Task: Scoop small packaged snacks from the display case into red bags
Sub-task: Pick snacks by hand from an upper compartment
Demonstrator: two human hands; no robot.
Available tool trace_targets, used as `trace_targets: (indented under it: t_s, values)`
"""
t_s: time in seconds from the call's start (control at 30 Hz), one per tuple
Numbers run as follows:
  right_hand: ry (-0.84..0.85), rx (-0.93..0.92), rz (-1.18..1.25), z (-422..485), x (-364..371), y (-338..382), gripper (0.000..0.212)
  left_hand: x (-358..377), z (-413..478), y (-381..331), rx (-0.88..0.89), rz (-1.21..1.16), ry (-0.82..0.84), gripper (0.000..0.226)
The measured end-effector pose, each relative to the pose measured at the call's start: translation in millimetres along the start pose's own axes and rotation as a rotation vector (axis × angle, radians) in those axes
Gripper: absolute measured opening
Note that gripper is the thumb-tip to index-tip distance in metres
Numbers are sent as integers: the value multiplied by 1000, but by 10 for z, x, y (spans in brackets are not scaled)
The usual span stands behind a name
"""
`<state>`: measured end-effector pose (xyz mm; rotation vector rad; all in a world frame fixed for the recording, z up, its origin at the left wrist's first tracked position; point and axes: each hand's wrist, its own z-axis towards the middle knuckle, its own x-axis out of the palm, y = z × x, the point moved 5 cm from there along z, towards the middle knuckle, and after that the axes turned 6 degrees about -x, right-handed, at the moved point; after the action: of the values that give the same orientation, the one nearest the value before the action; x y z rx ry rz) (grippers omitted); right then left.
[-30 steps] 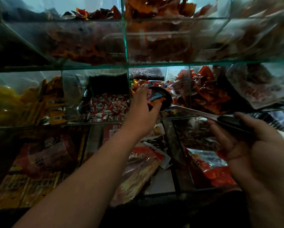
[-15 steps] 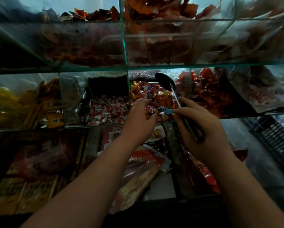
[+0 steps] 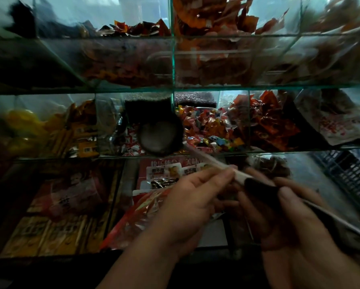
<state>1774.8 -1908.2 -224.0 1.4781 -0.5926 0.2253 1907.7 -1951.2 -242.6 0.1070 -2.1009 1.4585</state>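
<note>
Scooping step. Right grip clenched on black-handled round metal scoop; left grip touches shaft, hold unclear. Bowl hovers beside multicoloured wrapped snacks in glass case. Next: dip into pile.

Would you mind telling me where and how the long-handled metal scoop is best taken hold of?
Grip the dark handle section of the long-handled metal scoop, coming from the near right: it slants back from its round bowl toward the person, and the right hand wraps it there.
</note>
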Motion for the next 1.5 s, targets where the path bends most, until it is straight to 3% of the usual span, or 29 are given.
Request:
trace_targets:
  t_s: [0.07, 0.13, 0.23, 0.3, 0.4, 0.57, 0.67, 0.8, 0.87, 0.93, 1.0, 1.07, 1.17, 1.3, 1.4, 1.5]
  values:
    - [51, -17, 51, -110, 146, -2, 35, -107, -66, -22, -16, -156, -45, 42]
    - [105, 21, -75, -202, 241, 5, 39, -302, -82, -77, -55, -152, -137, 39]
    - [161, -52, -586, -233, 303, 0, 26, -639, -38, -199, -105, -51, -275, 24]
    - [278, -87, -782, -220, 416, -124, 39, -818, 25, -305, -108, 18, -317, 21]
    - [367, -115, -838, -31, 622, -365, 33, -1007, 161, -456, -68, 34, -384, 20]
    - [324, -344, -893, 639, 976, -624, 31, -1157, 393, -575, 12, -74, -443, 30]
    - [327, -356, -963, 1028, 1208, -823, 35, -1281, 399, -531, 43, -36, -486, 29]
    - [391, -329, -1096, 1389, 1440, -1063, 41, -1570, 220, -486, 150, 9, -684, 16]
    - [482, -325, -1265, 1474, 1536, -1174, 38, -1704, 128, -470, 204, 69, -786, 19]
    - [576, -374, -1604, 1501, 1637, -1258, 24, -1767, 67, -470, 246, 99, -831, 21]
    - [593, -405, -1895, 1494, 1725, -1255, 20, -1773, 49, -475, 268, 114, -835, 22]
    - [567, -407, -2017, 1474, 1771, -1195, 18, -1753, 43, -481, 279, 146, -836, 22]
    - [528, -512, -1895, 1444, 1765, -1026, 12, -1657, 29, -498, 304, 214, -825, 21]
    - [411, -635, -1331, 1258, 1576, -547, 49, -1362, -3, -588, 360, 313, -747, 17]
    - [296, -702, -1057, 1086, 1375, -92, 46, -1018, 11, -731, 442, 406, -679, 11]
    - [230, -786, -956, 979, 1224, 427, 36, -599, 57, -990, 561, 534, -619, 11]
